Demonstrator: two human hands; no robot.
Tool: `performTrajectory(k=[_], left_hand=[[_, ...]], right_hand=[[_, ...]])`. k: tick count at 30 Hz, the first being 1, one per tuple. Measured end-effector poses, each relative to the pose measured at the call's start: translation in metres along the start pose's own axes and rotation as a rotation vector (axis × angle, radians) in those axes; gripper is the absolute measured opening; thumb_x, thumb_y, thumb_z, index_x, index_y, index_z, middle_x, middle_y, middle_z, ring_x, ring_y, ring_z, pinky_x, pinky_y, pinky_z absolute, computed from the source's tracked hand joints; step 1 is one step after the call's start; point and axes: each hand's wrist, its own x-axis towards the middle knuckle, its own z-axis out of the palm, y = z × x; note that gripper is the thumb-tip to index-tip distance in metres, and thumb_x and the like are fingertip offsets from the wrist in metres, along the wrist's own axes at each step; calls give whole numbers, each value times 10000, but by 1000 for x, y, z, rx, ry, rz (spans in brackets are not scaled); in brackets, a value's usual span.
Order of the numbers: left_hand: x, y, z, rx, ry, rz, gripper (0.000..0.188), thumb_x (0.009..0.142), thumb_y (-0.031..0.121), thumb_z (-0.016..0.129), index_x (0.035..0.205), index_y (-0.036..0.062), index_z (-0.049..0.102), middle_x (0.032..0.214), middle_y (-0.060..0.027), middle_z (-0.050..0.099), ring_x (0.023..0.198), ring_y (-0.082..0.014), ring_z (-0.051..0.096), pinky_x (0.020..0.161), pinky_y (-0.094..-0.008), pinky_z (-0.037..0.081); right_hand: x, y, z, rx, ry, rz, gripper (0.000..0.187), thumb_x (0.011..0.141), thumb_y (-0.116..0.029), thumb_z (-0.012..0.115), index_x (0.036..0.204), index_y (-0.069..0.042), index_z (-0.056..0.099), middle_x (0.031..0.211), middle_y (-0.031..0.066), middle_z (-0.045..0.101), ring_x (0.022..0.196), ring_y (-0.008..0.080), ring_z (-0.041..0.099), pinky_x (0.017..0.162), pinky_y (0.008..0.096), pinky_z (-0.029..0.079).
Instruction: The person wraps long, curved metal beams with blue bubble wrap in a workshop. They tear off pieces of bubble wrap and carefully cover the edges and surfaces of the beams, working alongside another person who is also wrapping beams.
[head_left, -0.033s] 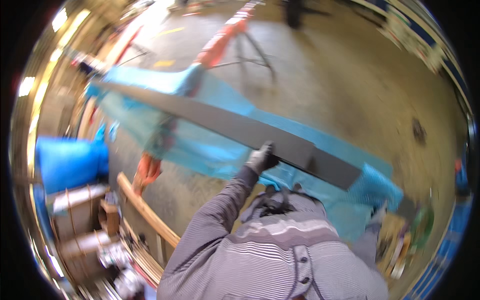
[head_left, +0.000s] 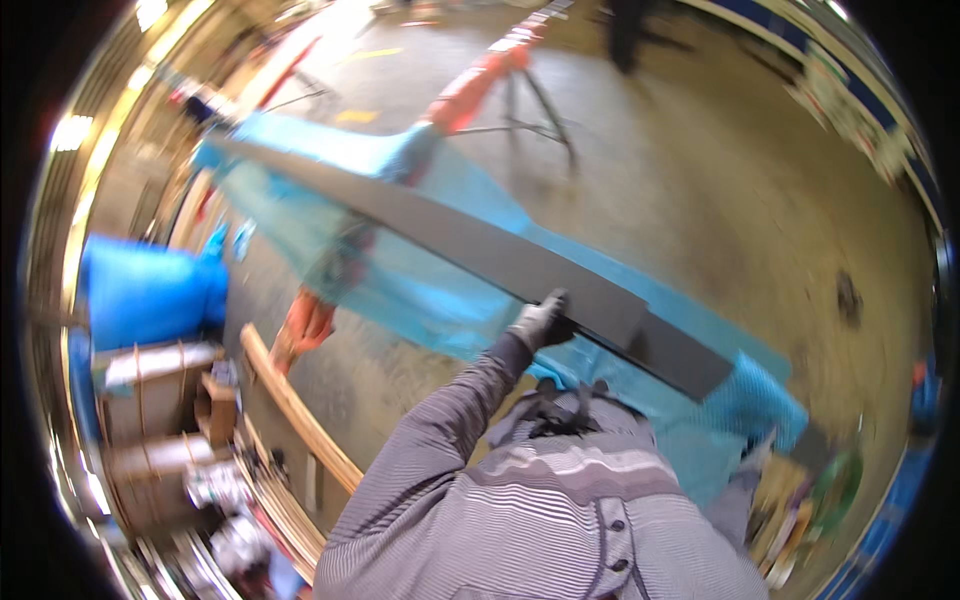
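Observation:
A long dark grey panel point(head_left: 440, 222) lies slantwise across translucent blue plastic film point(head_left: 465, 195), from far left to near right. A shorter dark piece point(head_left: 685, 355) extends past its right end. My left hand point(head_left: 541, 320), in a grey and black glove, is closed over the panel's near edge, thumb on top. Blue bubble wrap point(head_left: 765, 400) is folded over the right end of the dark piece. Close by the bubble wrap is my right hand point(head_left: 760, 450); little of it shows, and its fingers cannot be made out.
Orange-wrapped supports point(head_left: 468, 98) on dark legs stand beneath the film. At left are a blue bundle point(head_left: 150, 290), wooden beams point(head_left: 300, 410) and strapped boxes point(head_left: 155, 400). A green roll point(head_left: 838, 480) and wood scraps lie at lower right.
The whole view has shifted slightly, so the scene sits a little further right. My left hand stays on the panel's near edge.

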Motion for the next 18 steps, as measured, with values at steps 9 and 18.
performTrajectory(k=[9, 18], left_hand=[[-28, 41, 27, 453, 81, -131, 706, 921, 637, 563, 925, -56, 702, 769, -179, 722, 646, -303, 725, 627, -430, 608], [-25, 9, 20, 679, 148, 14, 797, 907, 694, 512, 1049, -79, 644, 818, -189, 696, 677, -296, 715, 587, -404, 603]], right_hand=[[27, -34, -24, -276, 53, 371, 720, 933, -671, 535, 1093, 14, 686, 891, 95, 689, 724, 252, 647, 638, 383, 510], [-15, -166, 217, -1014, -595, -856, 320, 992, -255, 598, 1134, 29, 642, 989, 168, 708, 881, 251, 669, 793, 368, 518]])
